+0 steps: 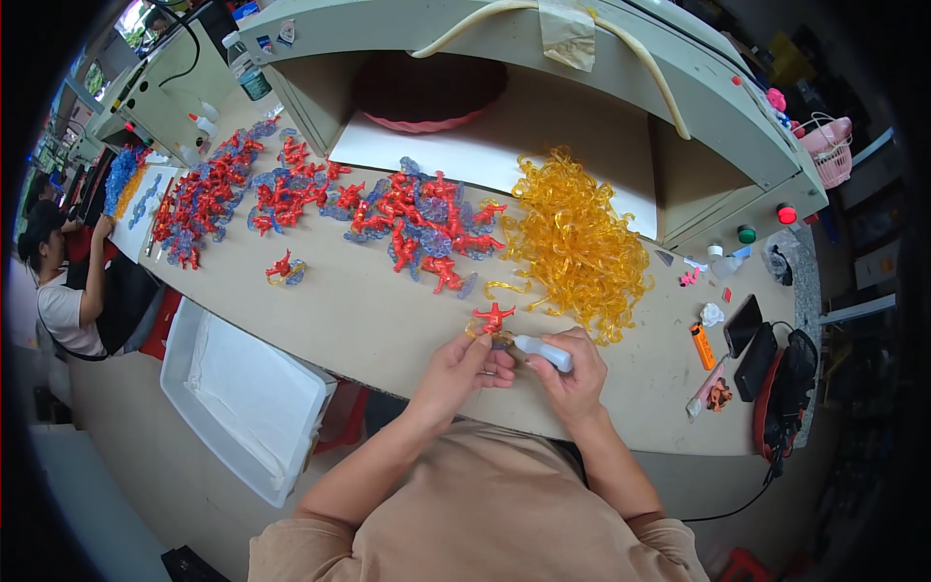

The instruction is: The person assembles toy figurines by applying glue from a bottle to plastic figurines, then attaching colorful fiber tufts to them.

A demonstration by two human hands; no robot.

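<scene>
My left hand (459, 372) pinches a small red plastic figure (494, 317) with a translucent base, just above the table's front edge. In my right hand (574, 373) is a small whitish squeeze bottle (545, 351), its tip pointing left at the underside of the figure. Whether the tip touches it, I cannot tell. Beyond my hands lies a big heap of translucent yellow curved plastic pieces (580, 242). Left of that heap is a pile of red figures with bluish clear parts (419, 215). One more red figure (281, 266) lies apart from the piles.
A grey cabinet (713, 136) with an open bay spans the table's back. More red and blue figures (207, 194) are heaped at left. A white bin (242, 398) stands below the left edge. Phones (745, 325) and an orange lighter (703, 346) lie right. Another person (82, 291) sits far left.
</scene>
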